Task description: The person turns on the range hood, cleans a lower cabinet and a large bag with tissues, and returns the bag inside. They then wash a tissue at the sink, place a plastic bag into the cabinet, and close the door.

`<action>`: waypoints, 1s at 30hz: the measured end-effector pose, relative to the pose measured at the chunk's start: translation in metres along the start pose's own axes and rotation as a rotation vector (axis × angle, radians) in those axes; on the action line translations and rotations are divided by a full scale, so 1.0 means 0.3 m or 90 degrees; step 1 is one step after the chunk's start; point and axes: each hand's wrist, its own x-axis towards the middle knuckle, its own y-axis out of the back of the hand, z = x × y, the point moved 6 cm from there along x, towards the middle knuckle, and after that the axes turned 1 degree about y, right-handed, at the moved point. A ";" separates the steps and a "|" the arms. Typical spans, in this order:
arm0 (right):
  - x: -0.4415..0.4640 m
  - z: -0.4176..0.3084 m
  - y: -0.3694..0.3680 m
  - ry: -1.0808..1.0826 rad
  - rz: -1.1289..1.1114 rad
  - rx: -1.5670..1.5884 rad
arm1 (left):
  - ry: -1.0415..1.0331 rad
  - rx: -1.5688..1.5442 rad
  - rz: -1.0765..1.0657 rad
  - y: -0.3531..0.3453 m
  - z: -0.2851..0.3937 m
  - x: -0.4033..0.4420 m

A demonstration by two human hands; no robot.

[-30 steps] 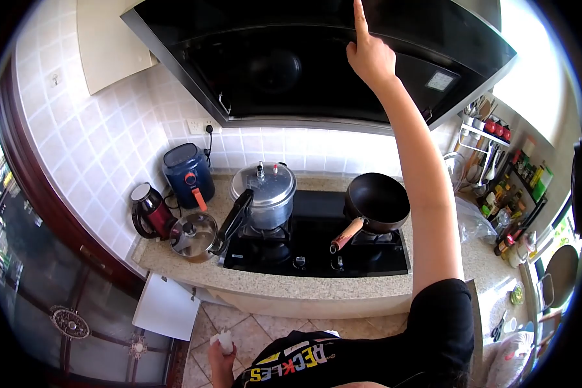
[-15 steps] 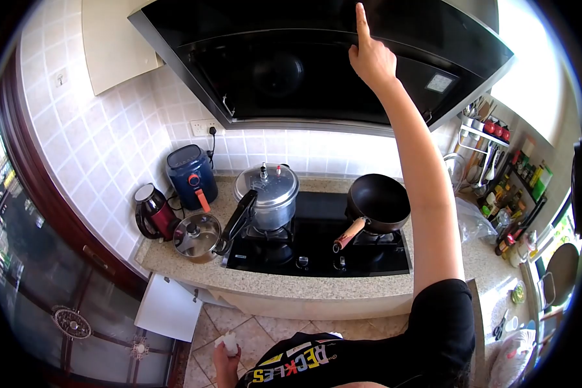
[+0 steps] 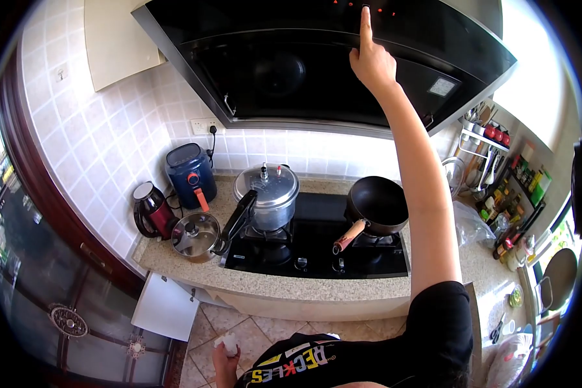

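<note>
From the head view, we see the right hand (image 3: 373, 64) raised in front of the black range hood (image 3: 304, 84), its index finger straight, the thumb set apart and the other fingers folded. The fingertip lies over the hood's upper panel; we cannot tell whether it touches. Small red lights (image 3: 379, 10) glow there, 2 to the left of the fingertip and 2 to the right. Low down, we find the left hand (image 3: 226, 366) with its fingers clamped on a white object (image 3: 230, 343), which shows above them; we cannot make out what it is. Below the hood, the desk (image 3: 291, 288) carries a black stove (image 3: 317, 249), with a pressure cooker (image 3: 266, 200) and a wok (image 3: 376, 205) on it.
</note>
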 end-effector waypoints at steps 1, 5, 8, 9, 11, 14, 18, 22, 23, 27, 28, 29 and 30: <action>0.001 0.005 -0.009 0.003 0.012 0.011 | 0.002 -0.002 -0.001 0.004 -0.001 0.003; -0.026 0.039 0.002 -0.018 0.087 0.051 | -0.007 0.006 0.002 0.005 -0.001 0.001; -0.019 0.086 0.023 -0.030 0.139 0.035 | 0.008 -0.013 0.032 0.010 -0.002 0.003; -0.011 0.103 0.025 -0.035 0.135 0.035 | 0.009 -0.013 0.033 0.010 -0.003 0.001; -0.004 0.120 0.029 -0.038 0.114 0.021 | -0.006 -0.009 0.028 -0.007 0.005 -0.012; -0.003 0.136 0.016 -0.032 0.110 0.045 | -0.006 -0.013 0.005 -0.029 0.001 -0.012; -0.046 0.107 -0.022 -0.019 0.091 0.124 | -0.034 0.008 -0.006 -0.035 -0.009 0.004; -0.243 -0.124 -0.027 0.036 -0.198 0.460 | -0.084 0.042 -0.033 -0.097 -0.007 -0.032; -0.327 -0.203 -0.030 0.102 -0.266 0.417 | -0.100 0.052 -0.050 -0.114 -0.003 -0.037; -0.790 -0.474 0.079 0.428 -0.622 0.293 | -0.149 0.145 -0.031 -0.179 0.028 -0.113; -0.894 -0.518 0.111 0.498 -0.698 0.335 | -0.155 0.145 -0.040 -0.200 0.034 -0.128; -1.001 -0.533 0.125 0.524 -0.739 0.443 | -0.151 0.139 -0.020 -0.209 0.037 -0.143; -1.119 -0.540 0.119 0.546 -0.780 0.551 | -0.168 0.145 -0.032 -0.227 0.037 -0.157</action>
